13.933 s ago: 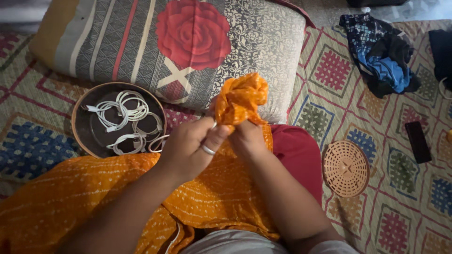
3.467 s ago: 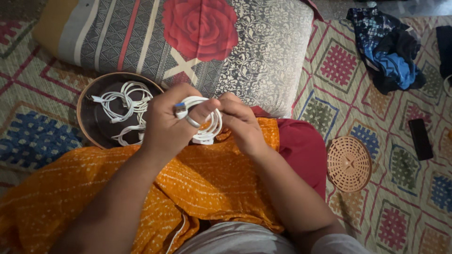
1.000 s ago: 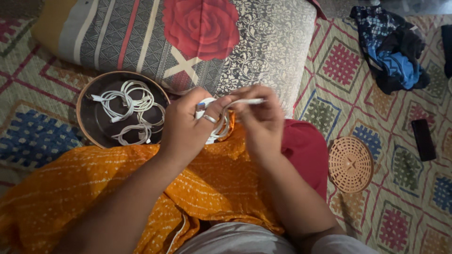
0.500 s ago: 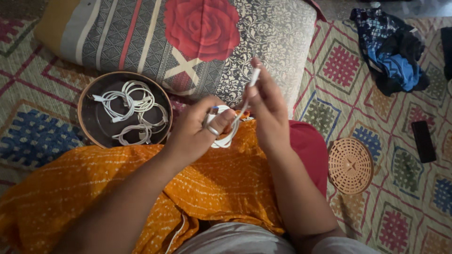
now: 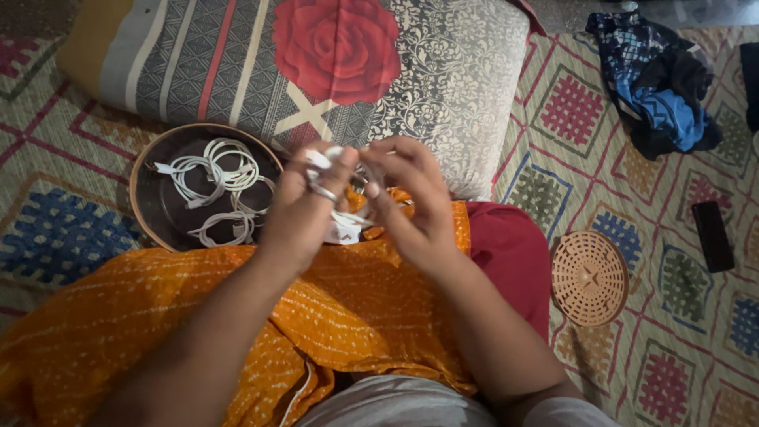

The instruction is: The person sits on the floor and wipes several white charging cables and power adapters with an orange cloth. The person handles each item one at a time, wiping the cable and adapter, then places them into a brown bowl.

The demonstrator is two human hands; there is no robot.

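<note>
A coiled white cable (image 5: 345, 227) is held between both hands above my lap. My left hand (image 5: 299, 213), with a ring on one finger, grips the coil. My right hand (image 5: 407, 205) is closed on the cable's loose end close to the coil, and the hands almost touch. An orange dotted cloth (image 5: 237, 308) lies over my lap under them. To the left a round dark basket (image 5: 154, 209) holds several more coiled white cables (image 5: 213, 174).
A large cushion with a red rose print (image 5: 332, 55) lies just beyond the hands. On the patterned mat to the right are a small woven lid (image 5: 589, 278), a dark phone-like slab (image 5: 712, 236) and a heap of blue and dark clothes (image 5: 652, 79).
My right hand had lifted the cable's end up and away from the coil; it has now come back down against the left hand. The left hand rose slightly with the coil.
</note>
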